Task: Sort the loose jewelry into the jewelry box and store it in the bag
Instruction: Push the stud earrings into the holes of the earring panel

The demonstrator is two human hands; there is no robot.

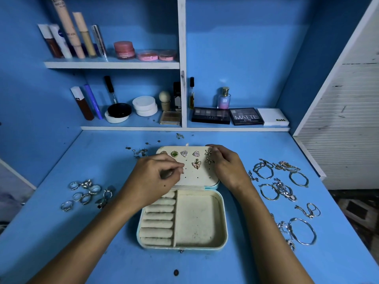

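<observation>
Currently, status by item:

Jewelry box: open on the blue desk in front of me, lid panel laid back away from me, base tray nearer to me.

Lid panel: cream, perforated with small holes. Top row holds five earrings: one partly hidden at the left end, one green stone, two triangular, one star-shaped. Second row holds a butterfly earring and a second star-shaped piece at the right.

Base tray, left section: ring rolls, cream padded bars stacked front to back, no rings seated in the part I can see.

Base tray, right section: open compartment, cream lining, stained, nothing in it.

My left hand: over the lid panel's left part, fingers curled, thumb and forefinger tips pinched together at a hole; the item between them is too small to identify.

My right hand: at the lid panel's far right corner, fingers curled over the panel's edge beside the star earrings.

Rings: loose cluster on the desk, left of the box.

Bracelets and chains: spread on the desk, right of the box.

Earring backs and studs: scattered on the desk beyond my left hand.

Shelves: hold cosmetics, palettes and a perfume bottle.
</observation>
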